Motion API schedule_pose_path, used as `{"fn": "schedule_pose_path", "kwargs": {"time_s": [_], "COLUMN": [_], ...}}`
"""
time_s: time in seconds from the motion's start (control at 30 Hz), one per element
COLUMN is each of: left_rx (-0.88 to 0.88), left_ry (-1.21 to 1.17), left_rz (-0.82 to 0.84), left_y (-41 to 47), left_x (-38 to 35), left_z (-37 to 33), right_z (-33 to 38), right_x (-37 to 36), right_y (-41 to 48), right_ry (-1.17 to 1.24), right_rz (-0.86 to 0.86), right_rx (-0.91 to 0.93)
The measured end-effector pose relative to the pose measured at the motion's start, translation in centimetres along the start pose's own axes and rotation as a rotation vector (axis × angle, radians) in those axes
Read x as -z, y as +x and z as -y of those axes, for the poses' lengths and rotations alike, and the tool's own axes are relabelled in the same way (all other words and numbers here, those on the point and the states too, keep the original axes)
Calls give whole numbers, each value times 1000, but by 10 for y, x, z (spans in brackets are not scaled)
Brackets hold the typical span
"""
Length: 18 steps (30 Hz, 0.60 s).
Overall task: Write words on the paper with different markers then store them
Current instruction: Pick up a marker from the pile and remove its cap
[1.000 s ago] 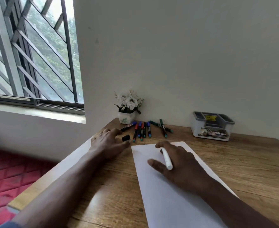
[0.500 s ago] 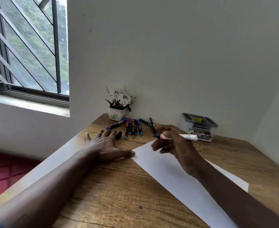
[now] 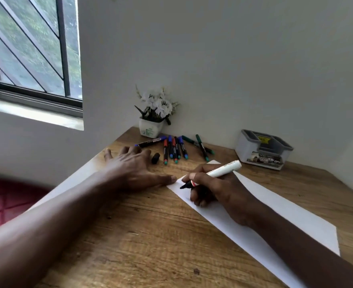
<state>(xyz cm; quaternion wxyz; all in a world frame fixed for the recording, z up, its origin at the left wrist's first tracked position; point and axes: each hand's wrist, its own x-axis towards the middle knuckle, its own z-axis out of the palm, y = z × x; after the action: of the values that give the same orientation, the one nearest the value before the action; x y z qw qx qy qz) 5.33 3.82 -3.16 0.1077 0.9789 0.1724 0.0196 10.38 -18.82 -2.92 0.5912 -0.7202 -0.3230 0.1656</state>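
White marker (image 3: pixel 217 171), pinched in R hand (image 3: pixel 215 191), has tipped from level to nib-down at near corner of paper (image 3: pixel 279 208); L hand (image 3: pixel 133 169) flat, fingers spread, thumb at its edge, so we judge writing imminent.

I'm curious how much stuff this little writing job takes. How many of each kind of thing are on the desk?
Markers: 9 as best I can tell (8 lying close together, 1 marker in the right hand)
Loose cap: 1
Paper sheet: 1
Flower pot: 1
Storage box: 1
Total: 13
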Motion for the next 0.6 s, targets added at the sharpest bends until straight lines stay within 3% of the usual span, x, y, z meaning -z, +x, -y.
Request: {"fn": "schedule_pose_path", "kwargs": {"time_s": [0.23,0.6], "left_rx": [0,-4], "left_ry": [-74,-127], "left_rz": [140,118], "left_y": [5,10], "left_x": [3,3], "left_z": [3,3], "right_z": [5,-6], "right_x": [-8,-15], "right_y": [4,9], "right_ry": [-65,-244], "right_rz": [35,-107], "right_rx": [14,64]}}
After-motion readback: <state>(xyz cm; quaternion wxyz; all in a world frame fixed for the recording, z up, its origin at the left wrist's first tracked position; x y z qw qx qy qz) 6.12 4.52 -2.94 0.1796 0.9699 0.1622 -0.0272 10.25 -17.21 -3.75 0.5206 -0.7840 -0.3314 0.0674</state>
